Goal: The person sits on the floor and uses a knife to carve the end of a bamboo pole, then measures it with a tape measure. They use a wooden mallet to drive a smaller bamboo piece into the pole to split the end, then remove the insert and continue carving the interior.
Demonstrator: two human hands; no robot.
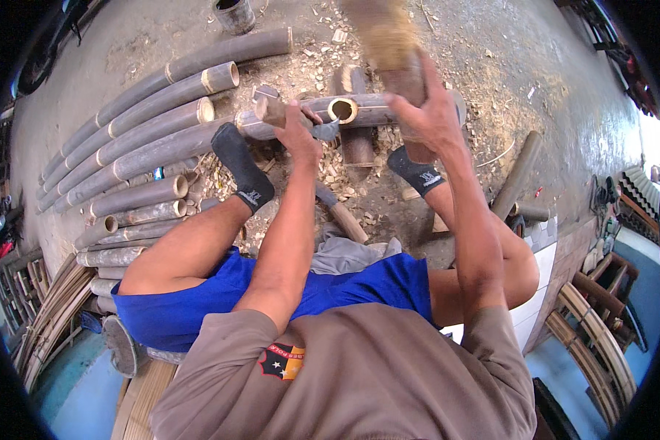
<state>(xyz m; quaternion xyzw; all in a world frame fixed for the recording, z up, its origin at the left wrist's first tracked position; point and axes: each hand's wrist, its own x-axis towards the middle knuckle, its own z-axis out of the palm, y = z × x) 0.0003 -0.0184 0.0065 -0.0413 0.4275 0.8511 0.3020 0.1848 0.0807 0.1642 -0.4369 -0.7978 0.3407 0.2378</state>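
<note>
The left hand [299,136] is gripping a bladed tool [326,130] by the bamboo pole [372,109] lying across a wooden block [357,149], the right hand [434,114] is gripping a mallet [405,82], and clean cutting is likely demanding square blows.

Past the right end of the holed bamboo pole [253,129], you have open floor [576,103] to pass over. Beyond its left half, three other poles [167,97] obstruct you. At its near side, your left foot [240,167], right foot [414,174] and a wooden-handled tool [347,222] narrow the way. Over its hole, your left hand [298,137], gripping a bladed tool [325,131], and your right hand [434,114], gripping a wooden mallet [389,45], flank the gap.
</note>
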